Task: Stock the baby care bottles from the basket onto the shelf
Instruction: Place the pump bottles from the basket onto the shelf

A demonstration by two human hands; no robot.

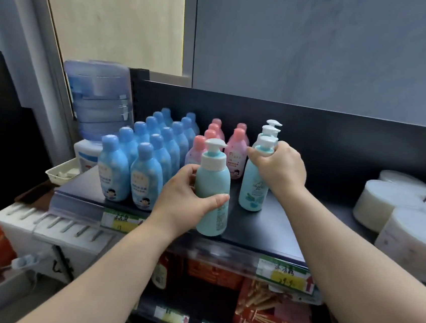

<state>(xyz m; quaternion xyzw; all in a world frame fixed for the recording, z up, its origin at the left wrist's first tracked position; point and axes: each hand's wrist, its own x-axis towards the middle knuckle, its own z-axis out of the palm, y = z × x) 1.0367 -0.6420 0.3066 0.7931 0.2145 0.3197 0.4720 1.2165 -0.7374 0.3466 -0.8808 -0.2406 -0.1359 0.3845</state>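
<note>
My left hand [184, 197] curls around a teal pump bottle [213, 177] at the front edge of the black shelf [279, 221]. The bottle is upright, with its long axis vertical and its white spout pointing right. My right hand [279, 165] grips the neck of a second teal pump bottle [252, 189], which stands upright on the shelf just beside the pink bottles [237, 148]. Its label is too blurred to read. The price tags [284, 272] carry handwriting I cannot read.

- Twelve blue plastic bottles, blue caps [113, 172]
- Six pink plastic bottles, pink caps [236, 156]
- Four teal pump bottles, white heads [212, 185]
- At least four white wrapped rolls [376, 202]
</note>
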